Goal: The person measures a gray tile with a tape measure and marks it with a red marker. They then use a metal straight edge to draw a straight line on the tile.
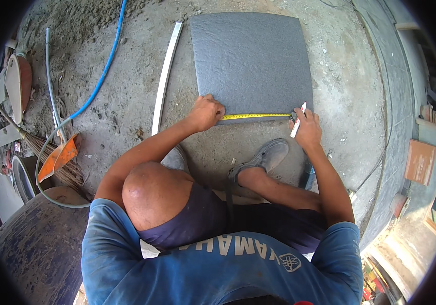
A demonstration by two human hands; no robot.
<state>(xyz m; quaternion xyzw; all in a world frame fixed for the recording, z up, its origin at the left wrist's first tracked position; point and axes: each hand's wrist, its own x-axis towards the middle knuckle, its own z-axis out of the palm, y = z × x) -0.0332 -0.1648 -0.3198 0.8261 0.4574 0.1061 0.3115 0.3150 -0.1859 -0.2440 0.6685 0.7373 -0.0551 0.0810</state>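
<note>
At upper centre, a grey tile (251,63) is spanned left to right along its lower edge by a yellow tape (256,116), pinched in the left hand (207,111) and met by the right hand (308,128), where a white marker (298,122) is gripped.

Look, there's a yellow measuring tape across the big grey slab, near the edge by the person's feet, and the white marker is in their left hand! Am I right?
Almost! The head view shows the white marker in the person's right hand, not the left. The yellow measuring tape is across the grey slab, just as you said.
</note>
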